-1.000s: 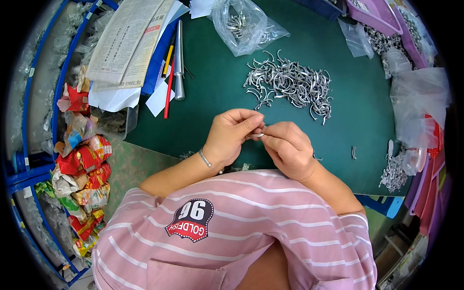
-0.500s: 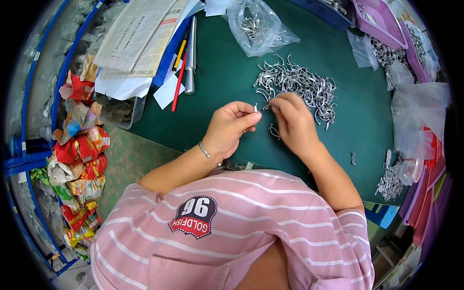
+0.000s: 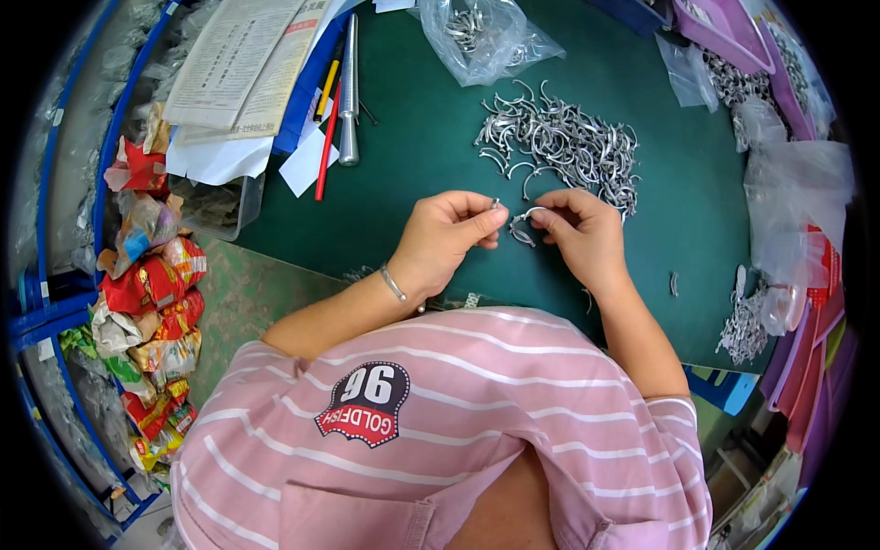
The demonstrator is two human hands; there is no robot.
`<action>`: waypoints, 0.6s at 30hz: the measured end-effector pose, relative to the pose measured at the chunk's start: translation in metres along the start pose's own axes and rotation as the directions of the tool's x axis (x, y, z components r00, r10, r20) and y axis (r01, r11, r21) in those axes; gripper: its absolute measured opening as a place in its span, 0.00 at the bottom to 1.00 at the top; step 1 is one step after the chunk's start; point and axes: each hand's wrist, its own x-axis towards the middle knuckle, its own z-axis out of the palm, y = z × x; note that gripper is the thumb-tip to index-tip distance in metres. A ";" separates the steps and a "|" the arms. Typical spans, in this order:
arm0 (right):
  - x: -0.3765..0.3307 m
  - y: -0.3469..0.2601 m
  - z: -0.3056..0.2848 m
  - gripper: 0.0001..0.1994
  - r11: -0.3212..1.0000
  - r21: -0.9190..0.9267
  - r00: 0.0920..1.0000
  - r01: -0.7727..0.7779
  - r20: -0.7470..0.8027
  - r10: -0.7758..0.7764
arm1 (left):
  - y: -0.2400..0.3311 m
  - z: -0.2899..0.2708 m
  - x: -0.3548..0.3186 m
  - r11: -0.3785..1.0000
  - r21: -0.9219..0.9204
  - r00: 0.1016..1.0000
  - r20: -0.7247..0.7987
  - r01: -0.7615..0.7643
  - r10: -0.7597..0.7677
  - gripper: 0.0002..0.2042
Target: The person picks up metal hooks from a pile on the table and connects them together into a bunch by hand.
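My left hand [image 3: 445, 234] is closed in a pinch, with the tip of a small silvery metal piece [image 3: 496, 203] showing above the fingertips; most of it is hidden. Across from it, my right hand [image 3: 584, 231] grips a thin curved silvery metal piece [image 3: 526, 216] between thumb and forefinger, its free end pointing at the left hand. Just beneath that piece, a few similar curved pieces [image 3: 522, 236] lie on the green tabletop [image 3: 403, 174]. Beyond both hands spreads a loose pile of curved silvery metal pieces [image 3: 573, 137].
A tapered metal rod [image 3: 349, 110], a red pen [image 3: 327, 147] and newspapers [image 3: 240, 64] lie at the left. A clear bag of metal pieces [image 3: 481, 41] sits at the back. Purple trays [image 3: 724, 32] and a small heap of metal parts [image 3: 744, 325] are at the right.
My right hand has drawn back from the pile's near edge with a curved metal piece now in its fingers. My left hand keeps its pinch, nearly in place. The view has shifted slightly.
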 end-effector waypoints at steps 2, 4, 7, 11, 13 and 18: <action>-0.004 -0.004 -0.001 0.06 0.971 0.216 0.995 -0.099 0.005 0.100 | 0.002 0.002 -0.001 0.999 0.013 0.998 0.043 0.047 -0.048 0.08; -0.007 -0.002 0.000 0.05 0.967 0.239 0.993 0.089 -0.095 -0.068 | 0.004 0.005 -0.003 0.994 0.017 0.991 0.081 0.104 -0.105 0.08; -0.016 -0.002 0.004 0.07 0.937 0.097 0.936 0.335 -0.151 -0.319 | 0.002 0.010 -0.004 0.983 -0.034 0.977 0.120 0.180 -0.175 0.08; -0.030 -0.017 0.012 0.09 0.813 -0.155 0.821 0.561 -0.019 -0.570 | -0.001 0.009 -0.002 0.974 -0.135 0.979 0.120 0.184 -0.168 0.09; -0.031 -0.016 0.013 0.09 0.796 -0.160 0.805 0.583 -0.021 -0.593 | -0.001 0.007 -0.003 0.983 -0.117 0.988 0.081 0.142 -0.133 0.08; -0.018 -0.011 0.008 0.07 0.872 -0.256 0.891 0.418 -0.071 -0.448 | 0.006 0.007 -0.002 0.996 -0.082 1.000 -0.007 0.019 -0.020 0.07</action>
